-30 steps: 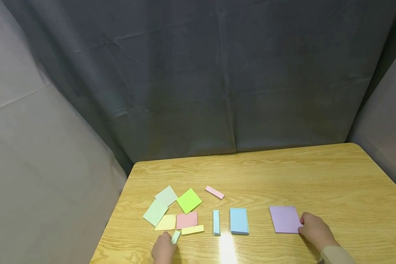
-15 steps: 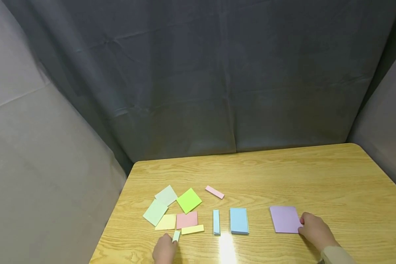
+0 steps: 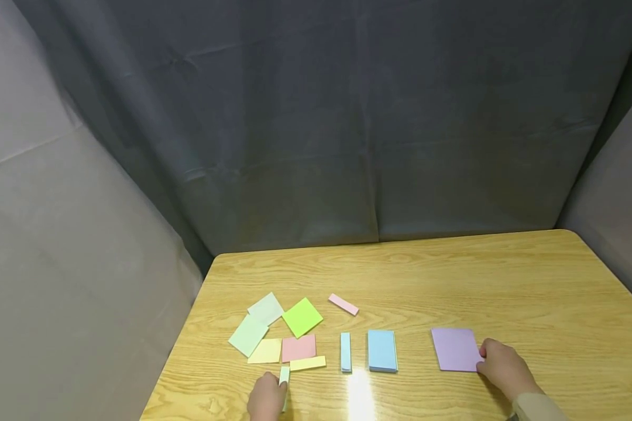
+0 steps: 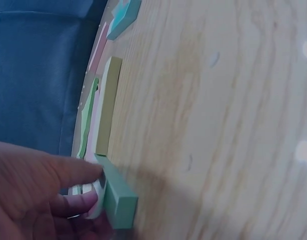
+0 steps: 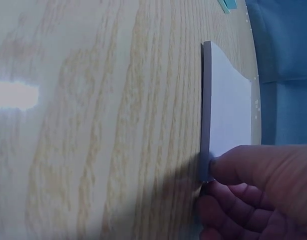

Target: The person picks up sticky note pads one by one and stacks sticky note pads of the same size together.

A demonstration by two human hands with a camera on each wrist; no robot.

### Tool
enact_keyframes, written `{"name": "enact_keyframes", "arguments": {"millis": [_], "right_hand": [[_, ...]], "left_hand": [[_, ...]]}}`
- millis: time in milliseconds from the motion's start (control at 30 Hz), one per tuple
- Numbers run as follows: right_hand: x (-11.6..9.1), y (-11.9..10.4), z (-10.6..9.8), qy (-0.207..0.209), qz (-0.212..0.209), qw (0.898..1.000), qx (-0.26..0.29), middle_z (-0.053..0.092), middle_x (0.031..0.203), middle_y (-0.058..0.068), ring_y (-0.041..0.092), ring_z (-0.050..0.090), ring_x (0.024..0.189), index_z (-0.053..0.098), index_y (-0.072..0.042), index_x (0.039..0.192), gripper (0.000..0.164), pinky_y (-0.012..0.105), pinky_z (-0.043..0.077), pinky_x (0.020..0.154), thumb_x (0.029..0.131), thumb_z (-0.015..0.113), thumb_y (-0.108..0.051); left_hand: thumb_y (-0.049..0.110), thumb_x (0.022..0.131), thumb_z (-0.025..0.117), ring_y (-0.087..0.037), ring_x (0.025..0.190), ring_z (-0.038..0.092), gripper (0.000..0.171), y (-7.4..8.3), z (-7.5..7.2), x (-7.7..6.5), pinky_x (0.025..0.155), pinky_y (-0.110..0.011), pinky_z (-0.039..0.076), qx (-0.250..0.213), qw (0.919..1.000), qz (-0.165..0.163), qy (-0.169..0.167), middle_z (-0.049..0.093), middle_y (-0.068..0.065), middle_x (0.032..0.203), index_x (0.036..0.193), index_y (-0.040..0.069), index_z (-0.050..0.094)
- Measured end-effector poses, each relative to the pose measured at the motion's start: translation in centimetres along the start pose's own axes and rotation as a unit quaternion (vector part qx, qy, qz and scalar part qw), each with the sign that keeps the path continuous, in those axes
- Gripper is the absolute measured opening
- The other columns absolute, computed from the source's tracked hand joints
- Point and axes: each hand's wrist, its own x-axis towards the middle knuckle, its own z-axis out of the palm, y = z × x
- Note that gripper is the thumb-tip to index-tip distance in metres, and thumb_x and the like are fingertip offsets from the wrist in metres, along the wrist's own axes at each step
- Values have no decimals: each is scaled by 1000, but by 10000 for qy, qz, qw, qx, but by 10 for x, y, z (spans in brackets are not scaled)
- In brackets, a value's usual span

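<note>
My left hand [image 3: 265, 396] is at the front left of the table, with thumb and fingers at a narrow mint-green sticky note pad [image 3: 285, 374]. In the left wrist view this mint pad [image 4: 119, 197] lies close to the wood, the thumb tip against its side; the far fingertips are partly hidden. Over on the right, my right hand [image 3: 505, 368] pinches the near right corner of a square purple sticky note pad [image 3: 455, 349]. In the right wrist view the thumb rests on top of the purple pad [image 5: 231, 105], fingers curled at its edge.
Beyond my left hand lie a narrow yellow pad [image 3: 308, 363], a pink pad [image 3: 298, 348], a pale yellow pad [image 3: 265, 351], a lime pad [image 3: 302, 317] and two pale green pads [image 3: 249, 335]. Blue pads [image 3: 381, 349] sit mid-table, a narrow pink one [image 3: 343, 304] farther back.
The narrow mint-green pad has turned from slanted to nearly straight, its lower end now showing beside the left hand, which has shifted slightly right. The right hand and purple pad stay put.
</note>
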Motion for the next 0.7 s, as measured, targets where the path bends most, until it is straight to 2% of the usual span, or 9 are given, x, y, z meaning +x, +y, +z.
{"name": "enact_keyframes", "arguments": {"millis": [167,300,500,700], "right_hand": [[1,0,0,-12,44,10000,39,54,70,10,24,48,64,49,4,78,18,43,42,60,70,63,-5],[1,1,1,-63,106,9999,110,52,70,8,23,46,64,49,4,78,18,41,41,59,70,62,-5],[4,2,1,-81,142,9998,116,53,70,8,23,47,65,49,3,78,18,42,41,60,70,63,-5],[1,1,-1,-50,75,9999,54,53,70,9,24,47,64,49,4,78,17,42,41,59,70,62,-5]], "left_hand": [[16,78,66,-17,53,48,20,1,3,-1,46,-30,41,-174,9997,-131,68,49,-5,65,77,-2,55],[14,76,67,-16,51,46,19,1,6,0,45,-28,39,-270,9992,-267,81,48,-5,63,75,0,53],[20,76,67,-15,54,46,24,-6,4,-2,48,-29,37,-775,9969,110,-126,49,-1,63,73,4,50],[18,77,66,-17,63,52,23,-13,0,-1,56,-31,42,-1247,9909,393,-326,55,-2,69,79,-2,54]]}}
